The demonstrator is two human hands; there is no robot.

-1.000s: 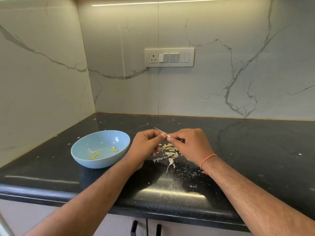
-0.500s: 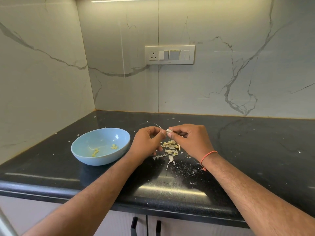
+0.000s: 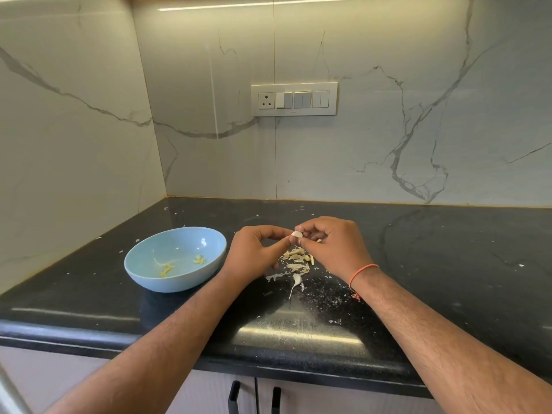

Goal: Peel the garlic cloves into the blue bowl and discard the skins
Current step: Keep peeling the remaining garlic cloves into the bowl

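A small white garlic clove (image 3: 297, 234) is pinched between the fingertips of my left hand (image 3: 254, 255) and my right hand (image 3: 334, 243), just above the black counter. Below the two hands lies a pile of pale garlic skins (image 3: 297, 262). The blue bowl (image 3: 176, 258) stands to the left of my left hand, almost touching it, and holds a few yellowish peeled garlic pieces (image 3: 198, 259). My right wrist carries an orange thread band.
The black counter (image 3: 448, 264) is strewn with small skin flakes near its front edge. Marble walls close the back and left. A switch panel (image 3: 294, 99) sits on the back wall. Cabinet handles (image 3: 254, 397) show below the counter edge.
The thin skin strand that stuck up from the clove is gone, and the bare white clove shows between the fingertips. Both hands stay at the same spot above the skins.
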